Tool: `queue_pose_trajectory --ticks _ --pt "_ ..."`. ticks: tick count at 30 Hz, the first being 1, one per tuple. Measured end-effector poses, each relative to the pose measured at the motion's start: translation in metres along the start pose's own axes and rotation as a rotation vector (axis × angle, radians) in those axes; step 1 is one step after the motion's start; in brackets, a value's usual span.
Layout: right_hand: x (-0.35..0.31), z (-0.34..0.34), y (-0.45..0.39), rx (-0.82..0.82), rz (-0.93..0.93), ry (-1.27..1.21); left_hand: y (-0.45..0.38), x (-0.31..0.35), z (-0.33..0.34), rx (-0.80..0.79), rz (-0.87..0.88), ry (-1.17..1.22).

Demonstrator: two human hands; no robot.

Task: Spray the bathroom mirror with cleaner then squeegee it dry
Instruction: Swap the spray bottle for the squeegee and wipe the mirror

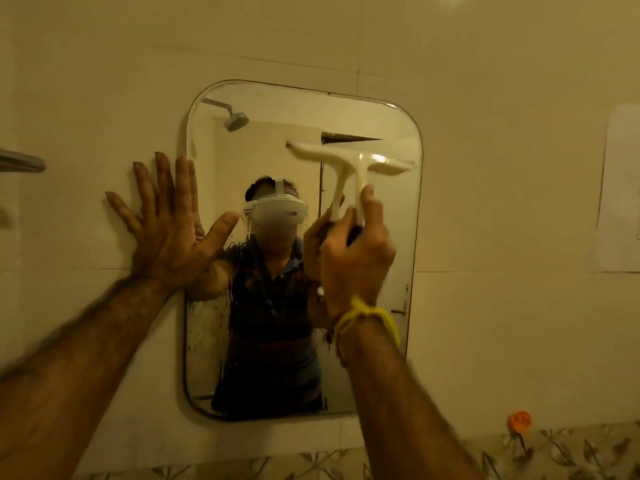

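Forearms nearest. Left hand spreading flat, empty, bracing across wall and mirror edge. Right hand gripping squeegee handle, blade working upper right glass. Spraying judged done; streaks lower left remaining.

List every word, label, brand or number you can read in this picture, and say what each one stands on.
There is no readable text.
The squeegee in the right hand: blurred, no brand or label shows.
The headset reflected in the mirror: a dark mark on its side, too small to read.
The pale sheet on the wall at the right: blank as far as can be seen.
The left hand covers no lettering.
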State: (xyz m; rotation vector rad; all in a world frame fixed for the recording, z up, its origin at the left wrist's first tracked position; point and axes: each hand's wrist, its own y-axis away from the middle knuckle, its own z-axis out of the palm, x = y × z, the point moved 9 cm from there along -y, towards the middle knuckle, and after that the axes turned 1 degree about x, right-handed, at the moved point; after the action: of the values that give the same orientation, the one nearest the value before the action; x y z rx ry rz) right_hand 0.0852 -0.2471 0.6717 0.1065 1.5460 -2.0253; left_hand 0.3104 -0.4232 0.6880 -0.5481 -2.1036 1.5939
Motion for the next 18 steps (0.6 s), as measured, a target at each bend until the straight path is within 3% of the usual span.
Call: queue_pose_trajectory --ticks 2,7,12,18 --pt "-0.010 0.007 -0.009 0.012 0.018 -0.022 0.000 -0.003 0.003 0.007 0.008 0.002" --pt "-0.028 0.009 0.080 -0.171 -0.159 -0.022 0.002 -0.014 0.007 -0.007 0.007 0.032" --pt "-0.047 0.043 0.016 -0.072 -0.091 -0.016 0.006 -0.027 0.009 -0.038 0.060 -0.068" --pt "-0.048 0.038 0.068 -0.210 -0.173 0.014 0.008 -0.027 0.004 -0.051 0.105 -0.037"
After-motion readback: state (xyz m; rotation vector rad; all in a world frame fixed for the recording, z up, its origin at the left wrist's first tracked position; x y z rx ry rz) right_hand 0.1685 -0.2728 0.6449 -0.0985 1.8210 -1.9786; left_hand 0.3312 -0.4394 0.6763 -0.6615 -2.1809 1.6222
